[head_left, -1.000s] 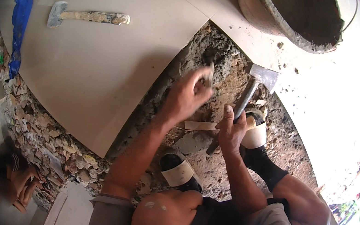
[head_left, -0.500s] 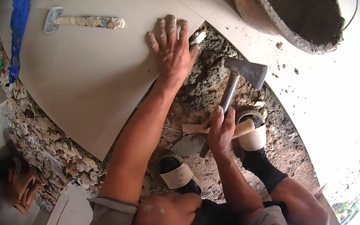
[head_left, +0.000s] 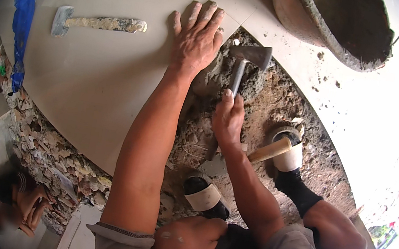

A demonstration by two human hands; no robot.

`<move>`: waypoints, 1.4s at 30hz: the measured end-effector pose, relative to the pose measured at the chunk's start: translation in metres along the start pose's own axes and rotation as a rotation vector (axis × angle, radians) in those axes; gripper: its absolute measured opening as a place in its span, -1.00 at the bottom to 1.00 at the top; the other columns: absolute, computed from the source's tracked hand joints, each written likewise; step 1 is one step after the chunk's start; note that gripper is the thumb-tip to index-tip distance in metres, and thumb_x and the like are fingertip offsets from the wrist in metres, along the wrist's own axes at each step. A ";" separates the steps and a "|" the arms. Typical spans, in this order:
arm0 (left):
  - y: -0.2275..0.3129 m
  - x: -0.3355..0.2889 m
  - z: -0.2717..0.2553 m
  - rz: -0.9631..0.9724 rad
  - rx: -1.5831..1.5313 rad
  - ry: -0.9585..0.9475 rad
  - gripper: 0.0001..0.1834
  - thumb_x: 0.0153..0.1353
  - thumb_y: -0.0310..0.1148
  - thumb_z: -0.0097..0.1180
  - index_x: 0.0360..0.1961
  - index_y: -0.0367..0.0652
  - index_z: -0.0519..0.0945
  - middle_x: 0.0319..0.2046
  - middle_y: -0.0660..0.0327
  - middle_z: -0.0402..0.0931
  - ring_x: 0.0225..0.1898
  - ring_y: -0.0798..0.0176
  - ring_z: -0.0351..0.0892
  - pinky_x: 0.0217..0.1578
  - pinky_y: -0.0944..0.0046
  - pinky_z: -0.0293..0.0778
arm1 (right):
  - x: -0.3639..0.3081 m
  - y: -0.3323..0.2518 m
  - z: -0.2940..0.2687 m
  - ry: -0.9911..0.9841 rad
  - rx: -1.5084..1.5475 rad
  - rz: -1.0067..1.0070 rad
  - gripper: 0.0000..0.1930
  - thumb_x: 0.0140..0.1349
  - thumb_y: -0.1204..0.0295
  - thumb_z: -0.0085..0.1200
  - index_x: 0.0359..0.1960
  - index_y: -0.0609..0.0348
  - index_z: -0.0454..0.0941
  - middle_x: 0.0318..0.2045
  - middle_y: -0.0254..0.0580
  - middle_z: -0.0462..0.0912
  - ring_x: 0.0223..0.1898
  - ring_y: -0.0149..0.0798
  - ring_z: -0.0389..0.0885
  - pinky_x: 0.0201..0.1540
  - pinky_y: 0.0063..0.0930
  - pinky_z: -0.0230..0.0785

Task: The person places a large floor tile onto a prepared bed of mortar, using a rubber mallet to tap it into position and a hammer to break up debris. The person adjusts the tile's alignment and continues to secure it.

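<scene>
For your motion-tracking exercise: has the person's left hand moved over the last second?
Yes. The left hand has moved from the rubble gap up onto the large pale tile, toward the mortar-caked trowel lying there, and now lies flat, fingers spread.

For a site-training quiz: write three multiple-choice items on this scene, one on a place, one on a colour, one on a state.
1. Where does the left hand rest?
A. flat on the pale tile
B. in the bucket
C. on a knee

2. What colour is the cloth at the tile's far left edge?
A. red
B. blue
C. yellow

3. How is the hammer held?
A. lying loose
B. in both hands
C. right hand closed round its handle

Answers: 1 A, fingers spread on the tile; 2 B, plainly blue; 3 C, only the right hand's grip is on the handle.
</scene>
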State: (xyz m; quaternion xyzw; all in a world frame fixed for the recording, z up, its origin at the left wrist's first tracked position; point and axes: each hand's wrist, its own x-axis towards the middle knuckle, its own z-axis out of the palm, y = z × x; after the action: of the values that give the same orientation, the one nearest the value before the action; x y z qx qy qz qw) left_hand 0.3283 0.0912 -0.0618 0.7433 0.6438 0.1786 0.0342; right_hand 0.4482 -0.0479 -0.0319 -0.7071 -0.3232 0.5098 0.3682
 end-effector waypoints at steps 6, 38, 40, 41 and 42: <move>-0.004 0.005 0.000 0.028 -0.018 0.000 -0.52 0.31 -0.14 -0.11 0.26 0.16 0.36 0.33 0.40 0.23 0.39 0.14 0.08 0.34 -0.32 -0.22 | -0.003 0.003 0.003 -0.062 0.146 0.205 -0.69 0.42 0.12 -0.14 -0.27 0.13 0.34 -0.66 -0.50 0.29 -0.70 -0.56 0.25 -0.74 -0.62 0.07; -0.005 0.005 0.001 0.043 -0.038 0.050 -0.52 0.26 -0.17 -0.03 0.23 0.12 0.39 0.28 0.39 0.28 0.35 0.11 0.12 0.31 -0.33 -0.16 | -0.002 -0.010 0.015 -0.069 0.164 0.272 -0.61 0.43 0.02 -0.22 -0.33 0.12 0.25 -0.72 -0.43 0.23 -0.79 -0.49 0.21 -0.78 -0.52 0.15; -0.004 0.005 0.001 0.045 -0.039 0.059 -0.52 0.26 -0.17 -0.04 0.23 0.13 0.39 0.28 0.39 0.28 0.35 0.12 0.12 0.31 -0.33 -0.16 | 0.001 -0.007 0.015 -0.152 0.112 0.260 -0.62 0.43 0.03 -0.22 -0.32 0.11 0.25 -0.72 -0.42 0.23 -0.80 -0.47 0.21 -0.78 -0.50 0.15; -0.004 0.005 0.001 0.040 -0.030 0.054 -0.52 0.26 -0.17 -0.04 0.23 0.13 0.39 0.28 0.40 0.28 0.35 0.12 0.12 0.31 -0.33 -0.16 | 0.002 -0.006 0.015 -0.149 0.071 0.316 -0.62 0.43 0.04 -0.21 -0.32 0.11 0.26 -0.72 -0.43 0.23 -0.80 -0.47 0.21 -0.78 -0.50 0.15; -0.003 0.005 0.001 0.038 -0.021 0.040 -0.52 0.26 -0.16 -0.04 0.23 0.14 0.40 0.28 0.40 0.29 0.35 0.12 0.12 0.31 -0.33 -0.16 | 0.003 -0.005 0.014 -0.142 0.059 0.303 -0.63 0.43 0.04 -0.21 -0.32 0.11 0.26 -0.72 -0.44 0.23 -0.80 -0.47 0.21 -0.78 -0.51 0.14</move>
State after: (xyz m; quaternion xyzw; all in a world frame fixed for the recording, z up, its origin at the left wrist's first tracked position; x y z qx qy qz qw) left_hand 0.3259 0.0968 -0.0626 0.7514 0.6280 0.2009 0.0256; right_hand 0.4350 -0.0404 -0.0323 -0.6988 -0.2231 0.6174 0.2842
